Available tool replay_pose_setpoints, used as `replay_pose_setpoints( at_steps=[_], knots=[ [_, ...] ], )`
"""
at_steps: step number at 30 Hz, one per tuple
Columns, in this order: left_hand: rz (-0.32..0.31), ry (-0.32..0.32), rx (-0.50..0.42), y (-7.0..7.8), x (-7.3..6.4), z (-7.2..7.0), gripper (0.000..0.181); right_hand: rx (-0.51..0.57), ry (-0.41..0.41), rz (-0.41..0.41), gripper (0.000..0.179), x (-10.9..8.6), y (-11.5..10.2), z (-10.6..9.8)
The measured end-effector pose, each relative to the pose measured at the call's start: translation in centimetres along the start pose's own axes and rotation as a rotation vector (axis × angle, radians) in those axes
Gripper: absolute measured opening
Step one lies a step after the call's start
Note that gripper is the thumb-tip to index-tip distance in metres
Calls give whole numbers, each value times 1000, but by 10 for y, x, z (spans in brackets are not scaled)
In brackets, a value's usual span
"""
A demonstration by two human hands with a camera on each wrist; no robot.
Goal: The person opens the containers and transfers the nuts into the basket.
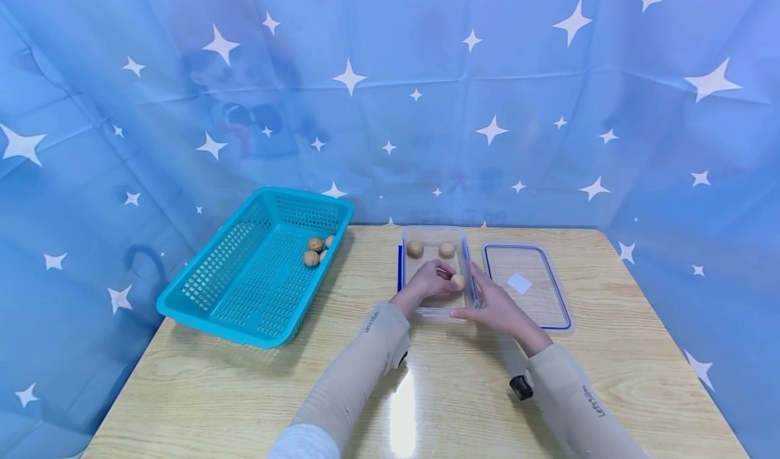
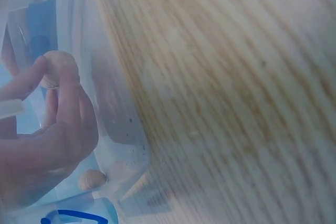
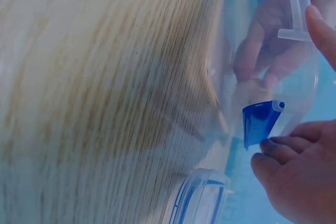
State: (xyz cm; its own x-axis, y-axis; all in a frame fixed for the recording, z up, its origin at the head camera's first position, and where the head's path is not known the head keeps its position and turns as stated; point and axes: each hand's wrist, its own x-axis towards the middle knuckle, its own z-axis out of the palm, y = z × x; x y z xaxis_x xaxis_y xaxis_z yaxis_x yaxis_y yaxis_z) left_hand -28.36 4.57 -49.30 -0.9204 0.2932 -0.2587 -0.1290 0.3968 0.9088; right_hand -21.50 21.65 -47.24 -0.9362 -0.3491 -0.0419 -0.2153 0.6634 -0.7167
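Note:
My left hand (image 1: 431, 279) reaches into a clear plastic container (image 1: 434, 233) and pinches a walnut (image 1: 458, 282) between thumb and fingers. In the left wrist view this walnut (image 2: 62, 67) shows through the container wall at the fingertips. Two more walnuts, a left one (image 1: 415, 248) and a right one (image 1: 447, 250), lie in the far part of the container. My right hand (image 1: 492, 306) rests against the container's right side, thumb near the front corner and fingers extended along the wall. A blue latch flap (image 3: 260, 121) stands beside the right fingertips.
A teal slotted basket (image 1: 256, 340) stands at the left of the wooden table (image 1: 378, 378), with several walnuts (image 1: 311, 258) by its right wall. The container's lid (image 1: 530, 290), with a blue seal, lies right of the container. A blue star-patterned curtain (image 1: 390, 107) hangs behind.

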Motion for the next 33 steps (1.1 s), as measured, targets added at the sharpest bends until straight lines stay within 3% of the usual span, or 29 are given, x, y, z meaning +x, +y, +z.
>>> replay_pose_setpoints(
  at_steps=[10, 17, 22, 33],
  knots=[
    [20, -2, 21, 2, -1, -1, 41, 2, -4, -3, 113, -1, 1, 0],
    [20, 8, -88, 3, 0, -4, 46, 13, -8, 10, 114, 0, 1, 1],
    [27, 19, -91, 4, 2, -8, 45, 10, -8, 4, 114, 0, 2, 2],
    [72, 12, -119, 31, -2, -28, 45, 28, -17, 11, 114, 0, 3, 1]
  ],
)
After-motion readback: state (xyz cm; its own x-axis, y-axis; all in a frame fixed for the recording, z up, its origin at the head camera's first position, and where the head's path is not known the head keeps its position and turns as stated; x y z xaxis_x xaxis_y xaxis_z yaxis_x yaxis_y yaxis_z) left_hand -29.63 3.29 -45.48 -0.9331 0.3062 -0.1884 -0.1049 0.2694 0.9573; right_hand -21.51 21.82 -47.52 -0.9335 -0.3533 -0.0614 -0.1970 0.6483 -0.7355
